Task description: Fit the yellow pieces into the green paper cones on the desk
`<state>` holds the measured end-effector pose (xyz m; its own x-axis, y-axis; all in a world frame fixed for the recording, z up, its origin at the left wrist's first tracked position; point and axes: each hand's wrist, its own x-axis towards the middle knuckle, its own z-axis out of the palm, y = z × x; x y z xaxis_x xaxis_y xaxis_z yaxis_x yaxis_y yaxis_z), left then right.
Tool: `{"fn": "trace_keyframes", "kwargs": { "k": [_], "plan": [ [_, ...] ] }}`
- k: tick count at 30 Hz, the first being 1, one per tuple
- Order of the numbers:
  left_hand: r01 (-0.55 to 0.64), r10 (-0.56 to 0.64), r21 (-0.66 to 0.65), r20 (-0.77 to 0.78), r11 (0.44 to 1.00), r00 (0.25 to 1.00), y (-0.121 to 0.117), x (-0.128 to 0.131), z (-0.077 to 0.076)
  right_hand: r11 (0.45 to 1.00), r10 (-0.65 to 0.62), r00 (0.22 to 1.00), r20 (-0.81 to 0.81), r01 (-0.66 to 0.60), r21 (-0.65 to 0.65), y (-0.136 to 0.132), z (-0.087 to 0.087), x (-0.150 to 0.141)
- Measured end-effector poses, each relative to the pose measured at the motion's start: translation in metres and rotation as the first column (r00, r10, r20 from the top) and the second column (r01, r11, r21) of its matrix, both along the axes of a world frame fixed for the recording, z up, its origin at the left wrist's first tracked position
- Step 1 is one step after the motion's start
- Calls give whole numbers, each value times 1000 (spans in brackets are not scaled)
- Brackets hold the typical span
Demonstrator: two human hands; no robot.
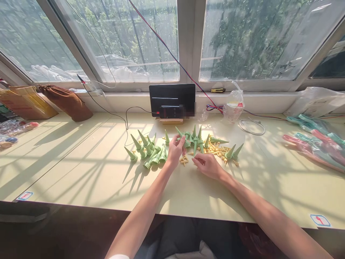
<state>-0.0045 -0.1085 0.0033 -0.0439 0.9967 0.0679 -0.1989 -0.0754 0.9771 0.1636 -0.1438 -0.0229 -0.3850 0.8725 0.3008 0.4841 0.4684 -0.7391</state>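
My left hand (176, 149) is closed around a green cone-shaped spike (179, 131), whose tip sticks out past the fingers; part of it is hidden. My right hand (208, 165) rests low over the table with thumb and fingers pinched together; whatever is between them is too small to make out. Left of my hands, several green spikes (145, 144) stand upright and others (153, 158) lie on their sides. More green spikes (199, 135) stand behind the hands. Small yellow pegs (215, 148) lie in a pile beyond my right hand, with a few pegs (184, 160) between both hands.
A black tablet (172, 99) stands on a wooden holder by the window. Cables, a yellow-black cutter (218, 90) and a plastic bag (234, 104) are at the back. Pink and teal bagged items (318, 140) lie right; a brown pouch (67, 102) and cardboard box (32, 102) sit left.
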Motion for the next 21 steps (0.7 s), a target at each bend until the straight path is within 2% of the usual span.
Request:
{"fn": "trace_keyframes", "kwargs": {
  "k": [5, 14, 21],
  "plan": [
    [43, -43, 7, 19, 999, 999, 0, 1, 0, 1000, -6, 1000, 11, 6, -2, 1, 0, 0],
    [51, -51, 10, 58, 999, 997, -2, 2, 2, 999, -13, 1000, -3, 13, 30, 3, -4, 0],
    [37, -39, 34, 52, 999, 998, 0, 2, -1, 980, -166, 979, -118, 177, 90, 8, -3, 3]
  ]
}}
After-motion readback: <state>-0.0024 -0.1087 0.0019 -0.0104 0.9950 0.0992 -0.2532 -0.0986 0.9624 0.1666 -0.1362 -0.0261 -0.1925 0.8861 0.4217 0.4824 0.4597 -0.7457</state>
